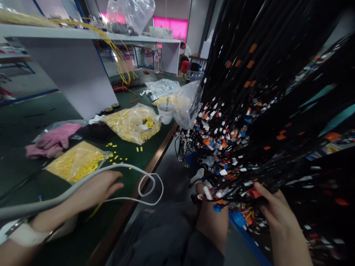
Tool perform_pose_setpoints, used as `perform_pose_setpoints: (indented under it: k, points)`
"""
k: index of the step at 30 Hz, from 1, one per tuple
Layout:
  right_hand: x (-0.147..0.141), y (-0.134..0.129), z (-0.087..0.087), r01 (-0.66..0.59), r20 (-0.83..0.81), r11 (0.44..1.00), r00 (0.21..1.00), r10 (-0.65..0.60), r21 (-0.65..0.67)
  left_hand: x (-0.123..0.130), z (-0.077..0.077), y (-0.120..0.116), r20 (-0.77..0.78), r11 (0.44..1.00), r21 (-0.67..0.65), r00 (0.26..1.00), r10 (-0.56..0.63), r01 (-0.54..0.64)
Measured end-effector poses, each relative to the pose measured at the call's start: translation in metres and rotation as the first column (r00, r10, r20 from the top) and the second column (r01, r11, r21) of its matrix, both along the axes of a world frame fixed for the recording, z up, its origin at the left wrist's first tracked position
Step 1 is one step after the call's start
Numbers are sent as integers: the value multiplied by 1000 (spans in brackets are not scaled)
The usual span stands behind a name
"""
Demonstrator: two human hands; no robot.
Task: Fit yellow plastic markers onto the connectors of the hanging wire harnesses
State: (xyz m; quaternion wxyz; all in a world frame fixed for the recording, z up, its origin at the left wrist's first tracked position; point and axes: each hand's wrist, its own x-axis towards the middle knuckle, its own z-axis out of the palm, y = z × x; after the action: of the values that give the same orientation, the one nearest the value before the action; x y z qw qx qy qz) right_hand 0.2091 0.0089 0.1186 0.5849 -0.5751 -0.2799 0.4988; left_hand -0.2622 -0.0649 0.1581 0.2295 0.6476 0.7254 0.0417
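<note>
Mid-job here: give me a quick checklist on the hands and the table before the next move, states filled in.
1. Right hand on the red connector: ok, fingers at it beside the black cables.
2. Left hand unloaded: ok, nothing seen in it.
3. Gray cable well away from the left forearm: not ok, runs close alongside.
4. Loose yellow pieces gathered: not ok, scattered on the green tabletop.
5. White cup upright: ok.
6. Large bag sealed: cannot tell.
</note>
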Motion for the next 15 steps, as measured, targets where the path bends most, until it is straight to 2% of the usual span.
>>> perform_pose_setpoints:
  k: [1, 2, 3, 7, 11, 15]
  points:
    - [0, 0, -1, 17, -6, 1000, 1000, -17, 3, -14, -5, 5, -169, 1000, -6, 986, 2, -3]
    - [1, 0, -2, 30, -10, 1000, 999, -30, 4, -26, -9, 9, -270, 1000, -10, 963, 0, -3]
    - [1, 0, -3, 37, -11, 999, 999, -37, 4, -38, -13, 12, -305, 999, -28, 952, 15, -25]
    - [4, -3, -3, 52, -3, 999, 999, -52, -1, -63, -29, 14, -154, 999, -25, 988, -31, 28]
    - [0, -2, -3, 59, -6, 998, 998, -59, 14, -67, -40, 17, -62, 998, 6, 996, 59, -58]
    - [-6, 1, -4, 23, -6, 998, 1000, -23, 53, -71, -51, 22, 126, 992, 80, 988, 89, -99]
